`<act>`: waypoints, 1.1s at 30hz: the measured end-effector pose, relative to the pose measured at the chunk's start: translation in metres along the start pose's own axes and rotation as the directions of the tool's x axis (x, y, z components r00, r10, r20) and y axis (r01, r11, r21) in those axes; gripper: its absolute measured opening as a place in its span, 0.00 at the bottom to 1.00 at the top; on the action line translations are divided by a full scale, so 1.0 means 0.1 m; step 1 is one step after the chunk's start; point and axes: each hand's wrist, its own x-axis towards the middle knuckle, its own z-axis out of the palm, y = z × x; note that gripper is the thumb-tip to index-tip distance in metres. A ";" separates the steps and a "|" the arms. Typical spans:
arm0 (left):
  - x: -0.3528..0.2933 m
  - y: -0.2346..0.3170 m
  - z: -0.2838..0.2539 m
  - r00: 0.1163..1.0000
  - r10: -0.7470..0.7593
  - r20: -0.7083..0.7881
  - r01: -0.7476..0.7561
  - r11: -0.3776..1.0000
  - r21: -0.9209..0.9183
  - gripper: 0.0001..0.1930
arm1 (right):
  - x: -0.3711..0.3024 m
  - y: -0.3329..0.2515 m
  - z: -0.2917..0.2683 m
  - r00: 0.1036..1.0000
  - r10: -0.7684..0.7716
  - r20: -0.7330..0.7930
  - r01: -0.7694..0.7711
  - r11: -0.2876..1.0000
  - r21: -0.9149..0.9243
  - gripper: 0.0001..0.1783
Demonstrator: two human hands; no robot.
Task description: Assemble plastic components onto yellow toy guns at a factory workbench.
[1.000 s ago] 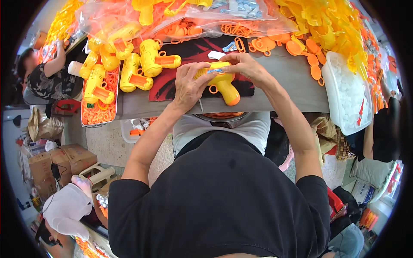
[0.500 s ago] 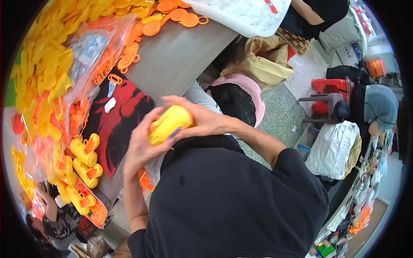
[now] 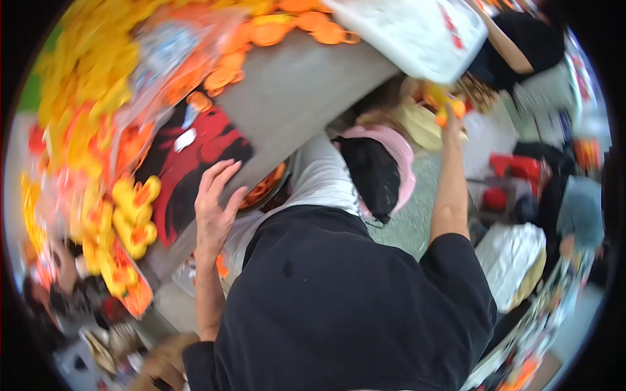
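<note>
My right hand (image 3: pixel 451 126) is stretched far out to the right, with a yellow and orange plastic piece (image 3: pixel 435 96) at its fingers. Motion smears the piece, so its exact shape is unclear. It is over the pale yellow sack, below the white tub's corner. My left hand (image 3: pixel 218 201) is raised by the table's edge, fingers and thumb apart, holding nothing. Beside it lies a red and black mat (image 3: pixel 202 146) with a small white piece (image 3: pixel 185 139) on it. Several yellow pieces with orange parts (image 3: pixel 135 215) are left of the mat.
Yellow and orange plastic parts (image 3: pixel 85 85) are heaped along the table's left side. A white tub (image 3: pixel 372 32) overhangs its far right corner. On the floor stand a pink basket (image 3: pixel 405 163) with black cloth and a pale yellow sack (image 3: pixel 420 127). Other people are at work nearby.
My hands have parted from around the yellow piece. The right has swung far out to the right with a yellow piece; the left is now empty and spread. The view has shifted and blurred.
</note>
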 end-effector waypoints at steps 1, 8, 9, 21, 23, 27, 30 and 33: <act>-0.01 -0.07 -0.04 1.000 0.002 -0.023 -0.004 0.998 -0.061 0.21 | 0.45 -0.02 -0.20 0.981 -0.184 0.054 0.192 0.955 -0.228 0.22; -0.48 -0.48 -0.72 0.810 -0.056 -0.584 0.142 0.985 0.103 0.14 | 0.48 0.36 -0.01 0.922 0.349 0.167 -0.331 0.935 -0.126 0.27; -0.49 -0.40 -0.82 0.750 -0.054 -0.659 0.260 0.940 0.219 0.13 | -0.19 0.86 0.42 0.889 0.457 0.028 -0.450 0.883 -0.133 0.28; -0.38 -1.55 -1.44 0.589 -0.342 -0.733 0.807 0.199 0.556 0.40 | -2.97 -0.20 1.43 0.914 -0.119 0.387 0.349 0.714 -0.606 0.12; -0.37 -1.75 -1.43 0.572 -0.340 -0.746 0.819 0.277 0.503 0.39 | -3.45 -0.65 1.82 0.759 -0.308 0.573 0.593 0.689 -0.417 0.13; -0.41 -1.77 -1.44 0.588 -0.326 -0.741 0.748 0.567 0.345 0.34 | -3.56 -1.17 2.51 0.409 -0.604 0.684 0.842 0.539 -0.028 0.12; -0.58 -1.57 -1.36 0.602 -0.333 -0.725 0.672 0.703 0.235 0.34 | -3.36 -1.51 3.07 0.466 -0.531 0.707 0.789 0.611 -0.061 0.12; -0.64 -1.48 -1.31 0.595 -0.353 -0.722 0.583 0.808 0.086 0.34 | -2.97 -1.53 3.62 0.452 -0.402 0.796 0.752 0.652 -0.098 0.13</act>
